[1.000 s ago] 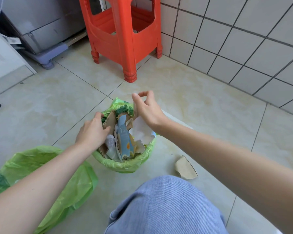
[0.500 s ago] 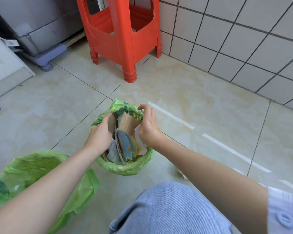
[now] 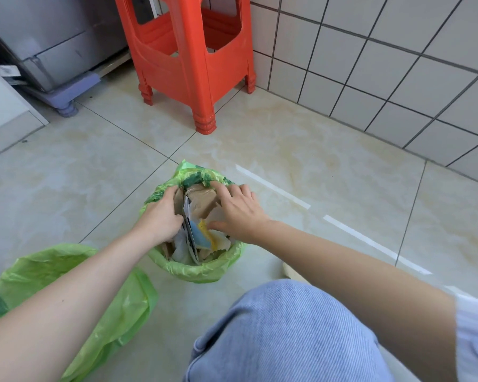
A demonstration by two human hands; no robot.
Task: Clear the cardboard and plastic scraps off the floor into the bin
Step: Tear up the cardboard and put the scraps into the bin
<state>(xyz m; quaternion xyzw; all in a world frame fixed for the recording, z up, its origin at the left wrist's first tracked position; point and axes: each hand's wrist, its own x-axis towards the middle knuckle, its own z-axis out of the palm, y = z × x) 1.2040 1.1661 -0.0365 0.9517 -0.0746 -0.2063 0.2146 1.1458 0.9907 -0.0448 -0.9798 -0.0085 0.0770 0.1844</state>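
Cardboard and plastic scraps (image 3: pixel 202 216) fill a small bin (image 3: pixel 193 267) lined with a green bag, which stands on the tiled floor (image 3: pixel 301 150) in front of the person's knee. Largest items first: floor; red plastic stool (image 3: pixel 188 59) against the tiled wall; a second, loose green bag (image 3: pixel 113 307) lying on the floor to the left of the bin; the bin itself; then the scraps.

Left hand (image 3: pixel 162 216): fingers curled over the brown cardboard at the left side of the pile, gripping and pressing it inward. Right hand (image 3: pixel 238 210): laid flat on top of the pile, fingers spread and fairly straight, pushing down and grasping nothing. A pale scrap (image 3: pixel 289 271) lies on the floor just right of the bin, mostly hidden behind the knee and forearm; its material cannot be told.

Handling, as a judgement: the cardboard pieces look light and moderately stiff, so they spring back and stand above the rim unless flattened; best taken by an edge or pressed on a broad face. The thin plastic and paper pieces look limp and slippery, best bunched and pinched. The liner is soft and could slip off the rim under hard pressure. The bin appears nearly full, with compaction in hand and the stray scrap left to collect.
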